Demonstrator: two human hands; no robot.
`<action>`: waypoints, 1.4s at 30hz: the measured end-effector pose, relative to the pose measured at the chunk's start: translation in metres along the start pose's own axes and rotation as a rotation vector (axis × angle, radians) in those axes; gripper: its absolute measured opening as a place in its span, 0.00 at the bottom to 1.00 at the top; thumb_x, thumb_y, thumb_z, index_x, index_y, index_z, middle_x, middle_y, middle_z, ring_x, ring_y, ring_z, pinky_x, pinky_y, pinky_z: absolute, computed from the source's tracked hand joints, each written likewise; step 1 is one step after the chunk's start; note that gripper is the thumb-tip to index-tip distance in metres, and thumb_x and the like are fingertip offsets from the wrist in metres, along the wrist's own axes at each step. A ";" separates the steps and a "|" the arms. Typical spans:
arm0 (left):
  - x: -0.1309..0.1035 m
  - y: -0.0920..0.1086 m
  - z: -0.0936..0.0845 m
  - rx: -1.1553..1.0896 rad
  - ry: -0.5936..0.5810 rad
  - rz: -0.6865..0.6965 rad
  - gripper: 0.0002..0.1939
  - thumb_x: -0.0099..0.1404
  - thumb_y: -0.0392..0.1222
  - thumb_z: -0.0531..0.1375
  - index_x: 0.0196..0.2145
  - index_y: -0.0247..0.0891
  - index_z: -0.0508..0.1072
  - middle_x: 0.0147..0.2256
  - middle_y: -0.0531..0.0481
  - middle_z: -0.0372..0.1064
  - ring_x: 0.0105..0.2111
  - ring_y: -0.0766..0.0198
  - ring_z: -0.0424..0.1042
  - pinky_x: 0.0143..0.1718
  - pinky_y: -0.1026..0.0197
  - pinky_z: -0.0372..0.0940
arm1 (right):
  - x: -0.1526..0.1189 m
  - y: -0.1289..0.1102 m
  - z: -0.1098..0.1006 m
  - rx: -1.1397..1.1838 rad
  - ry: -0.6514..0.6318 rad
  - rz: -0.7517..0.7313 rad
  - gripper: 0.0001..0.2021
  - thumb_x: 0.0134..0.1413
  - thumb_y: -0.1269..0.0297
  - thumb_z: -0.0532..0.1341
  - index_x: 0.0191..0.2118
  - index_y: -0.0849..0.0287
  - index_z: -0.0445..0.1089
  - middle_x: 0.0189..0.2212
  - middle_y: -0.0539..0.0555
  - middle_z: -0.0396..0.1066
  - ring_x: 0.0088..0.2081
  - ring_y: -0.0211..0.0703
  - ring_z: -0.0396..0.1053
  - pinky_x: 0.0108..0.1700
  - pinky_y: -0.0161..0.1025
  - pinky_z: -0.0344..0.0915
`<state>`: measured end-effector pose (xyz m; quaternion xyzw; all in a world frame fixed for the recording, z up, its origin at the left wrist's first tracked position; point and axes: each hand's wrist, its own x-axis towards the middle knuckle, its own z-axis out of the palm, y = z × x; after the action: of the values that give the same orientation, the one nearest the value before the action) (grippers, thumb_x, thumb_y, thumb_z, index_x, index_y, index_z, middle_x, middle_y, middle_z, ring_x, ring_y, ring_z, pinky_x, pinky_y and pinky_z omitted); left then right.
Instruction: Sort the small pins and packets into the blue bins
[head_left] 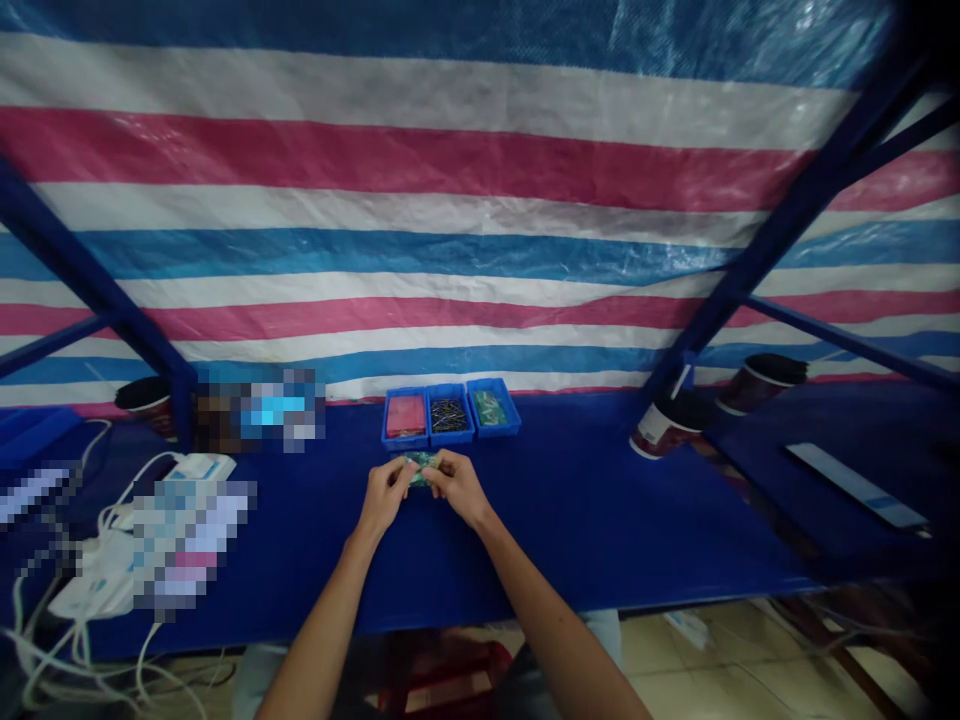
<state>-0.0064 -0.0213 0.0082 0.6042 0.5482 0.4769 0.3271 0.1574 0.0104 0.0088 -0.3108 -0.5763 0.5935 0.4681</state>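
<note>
My left hand (386, 488) and my right hand (456, 482) pinch a small green plastic packet (421, 462) between them, just above the blue table. Its shiny surface shows between my thumbs, while my fingers cover both ends. What it contains is too small to make out. Beyond my hands stand three small blue bins in a row. Flat pink pieces (406, 414) fill the left bin, thin dark metal pieces (448, 415) the middle one, and green packets (490, 407) like the held one lie in the right bin.
Power strips (112, 570) with tangled white cables lie at the left. Dark cups (667, 425) stand at the right, near a phone (855, 485). Blue metal posts (787, 220) rise at both sides before a striped tarp (465, 230). The table's front edge (645, 605) is close to my body.
</note>
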 end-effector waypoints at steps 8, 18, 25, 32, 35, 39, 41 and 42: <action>0.002 -0.004 -0.002 0.020 -0.035 0.004 0.25 0.68 0.55 0.55 0.20 0.36 0.66 0.14 0.57 0.56 0.17 0.69 0.57 0.22 0.66 0.51 | -0.002 -0.005 0.002 0.010 -0.076 0.045 0.19 0.55 0.47 0.65 0.31 0.60 0.67 0.18 0.45 0.62 0.18 0.32 0.58 0.21 0.31 0.52; 0.002 -0.004 -0.001 0.038 -0.032 0.028 0.26 0.67 0.57 0.56 0.19 0.35 0.69 0.13 0.56 0.57 0.16 0.68 0.59 0.22 0.66 0.52 | -0.002 -0.003 0.005 -0.051 -0.065 0.054 0.22 0.55 0.45 0.63 0.27 0.62 0.70 0.18 0.46 0.60 0.17 0.31 0.55 0.20 0.31 0.50; 0.003 -0.004 0.000 -0.024 -0.078 0.014 0.27 0.68 0.57 0.54 0.20 0.35 0.69 0.15 0.54 0.61 0.17 0.68 0.60 0.23 0.65 0.56 | -0.001 0.001 0.001 -0.082 -0.108 0.049 0.22 0.57 0.47 0.62 0.24 0.62 0.68 0.17 0.46 0.62 0.16 0.31 0.56 0.20 0.30 0.51; 0.005 0.001 0.002 -0.147 -0.090 -0.054 0.23 0.64 0.60 0.59 0.26 0.36 0.67 0.19 0.55 0.62 0.19 0.68 0.62 0.22 0.67 0.58 | -0.002 0.002 0.000 -0.142 -0.101 0.065 0.22 0.55 0.46 0.64 0.24 0.62 0.70 0.16 0.46 0.61 0.15 0.30 0.55 0.18 0.30 0.50; 0.004 0.002 0.002 -0.127 -0.047 -0.040 0.22 0.65 0.59 0.59 0.26 0.36 0.67 0.19 0.55 0.62 0.19 0.69 0.62 0.22 0.67 0.57 | 0.000 0.002 0.002 -0.113 -0.071 0.060 0.21 0.55 0.46 0.64 0.25 0.62 0.69 0.17 0.46 0.63 0.16 0.31 0.57 0.19 0.30 0.52; 0.003 0.005 0.001 -0.131 0.011 -0.032 0.20 0.66 0.56 0.58 0.26 0.36 0.67 0.19 0.55 0.63 0.19 0.69 0.62 0.23 0.67 0.57 | 0.003 0.001 -0.001 -0.032 0.033 0.018 0.18 0.57 0.48 0.63 0.30 0.61 0.69 0.16 0.45 0.63 0.17 0.32 0.59 0.21 0.31 0.54; 0.002 0.008 0.002 -0.146 0.012 -0.039 0.20 0.66 0.55 0.59 0.26 0.36 0.67 0.20 0.55 0.63 0.19 0.70 0.62 0.23 0.67 0.57 | 0.004 0.002 -0.004 -0.002 0.082 0.005 0.17 0.57 0.50 0.63 0.32 0.61 0.70 0.16 0.45 0.63 0.17 0.33 0.59 0.21 0.31 0.54; 0.002 0.009 0.002 -0.154 0.006 -0.041 0.19 0.66 0.54 0.58 0.27 0.36 0.67 0.21 0.55 0.64 0.20 0.70 0.62 0.23 0.67 0.57 | 0.004 0.002 -0.005 0.008 0.103 -0.001 0.16 0.57 0.50 0.63 0.32 0.61 0.70 0.16 0.46 0.64 0.17 0.33 0.59 0.21 0.31 0.54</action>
<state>-0.0015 -0.0205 0.0164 0.5647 0.5231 0.5125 0.3806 0.1596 0.0162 0.0071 -0.3387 -0.5491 0.5786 0.4989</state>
